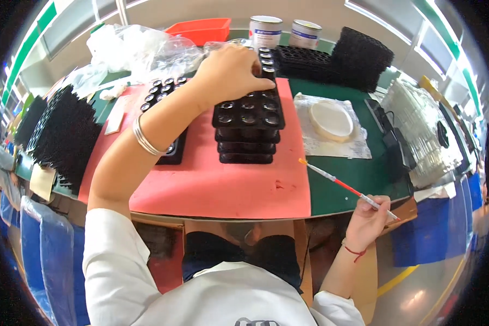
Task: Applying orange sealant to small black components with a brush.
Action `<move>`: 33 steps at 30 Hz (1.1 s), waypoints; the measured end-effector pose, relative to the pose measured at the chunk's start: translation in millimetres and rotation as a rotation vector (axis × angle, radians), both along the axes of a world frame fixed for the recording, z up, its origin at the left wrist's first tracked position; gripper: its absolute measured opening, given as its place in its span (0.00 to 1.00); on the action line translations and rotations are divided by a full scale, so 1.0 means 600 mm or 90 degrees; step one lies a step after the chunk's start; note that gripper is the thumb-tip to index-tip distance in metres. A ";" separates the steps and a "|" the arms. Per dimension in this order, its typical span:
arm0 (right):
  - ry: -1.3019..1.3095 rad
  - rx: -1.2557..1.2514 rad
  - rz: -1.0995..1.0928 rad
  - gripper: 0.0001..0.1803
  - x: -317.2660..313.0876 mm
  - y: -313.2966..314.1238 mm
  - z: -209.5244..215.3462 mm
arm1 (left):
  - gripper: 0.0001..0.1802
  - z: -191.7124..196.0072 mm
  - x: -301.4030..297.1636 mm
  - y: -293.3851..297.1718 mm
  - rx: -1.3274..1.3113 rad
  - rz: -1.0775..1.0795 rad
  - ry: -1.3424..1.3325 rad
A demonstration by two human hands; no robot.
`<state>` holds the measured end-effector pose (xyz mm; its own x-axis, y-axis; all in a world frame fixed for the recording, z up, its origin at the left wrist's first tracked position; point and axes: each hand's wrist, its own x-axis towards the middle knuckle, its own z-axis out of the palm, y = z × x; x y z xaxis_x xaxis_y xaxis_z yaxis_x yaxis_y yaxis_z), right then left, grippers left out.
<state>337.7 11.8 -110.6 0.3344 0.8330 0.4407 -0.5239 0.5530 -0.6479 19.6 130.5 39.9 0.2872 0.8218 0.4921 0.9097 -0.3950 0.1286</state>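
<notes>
My left hand (231,73) reaches across a stack of black trays (248,133). Its fingers curl down over the far part of the top tray, thumb stretched to the right; what they grip is hidden. Round, shiny-topped black pieces fill the top tray's cells. Under my left forearm lies another black tray (171,155) with similar pieces, partly covered. At the lower right my right hand (368,220) is closed around a thin brush (342,185) with a white and red handle. Its yellowish tip points up and left, above the edge of the pink mat (228,190).
A round shallow white dish (331,119) sits on a paper sheet to the right. Two cans (265,32) and an orange-red bin (201,31) stand at the back. Black bristly racks (361,57) are back right, more (65,136) at left. Clear plastic bags (146,49) lie back left.
</notes>
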 end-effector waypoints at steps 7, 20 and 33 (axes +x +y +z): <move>-0.062 -0.045 -0.278 0.12 0.005 0.013 0.026 | 0.17 0.008 0.007 -0.038 0.045 -0.095 -0.137; -0.539 -0.041 -0.380 0.11 0.017 0.087 0.071 | 0.16 -0.145 0.021 -0.181 -0.251 -0.394 -0.247; -0.423 -0.087 -0.425 0.15 0.025 0.073 0.070 | 0.16 -0.155 0.011 -0.180 -0.436 -0.316 -0.459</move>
<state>353.0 55.8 -68.5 0.4762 0.6187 0.6248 0.3721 0.5020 -0.7807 26.4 22.3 -53.0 0.4896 0.8567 0.1623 0.2946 -0.3377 0.8940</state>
